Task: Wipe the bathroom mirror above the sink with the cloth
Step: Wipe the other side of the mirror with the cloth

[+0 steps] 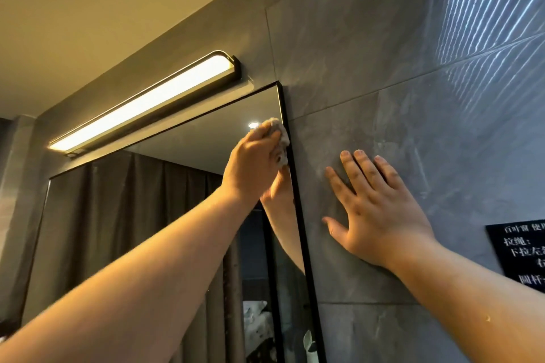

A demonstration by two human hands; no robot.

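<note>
At mirror (141, 215) corner, left hand (253, 162) gripping cloth (280, 138)

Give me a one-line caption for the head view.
Left hand wipes cloth along mirror edge; right hand flat on wall.

This is a bathroom, likely in a hotel or guest room. A black-framed mirror (165, 215) hangs on a wall of large grey stone-look tiles (368, 68), with a long lit vanity lamp (141, 106) fixed above it. The glass reflects brown curtains (118, 209), and a black notice (522, 250) with printed white characters hangs on the tiles.
</note>
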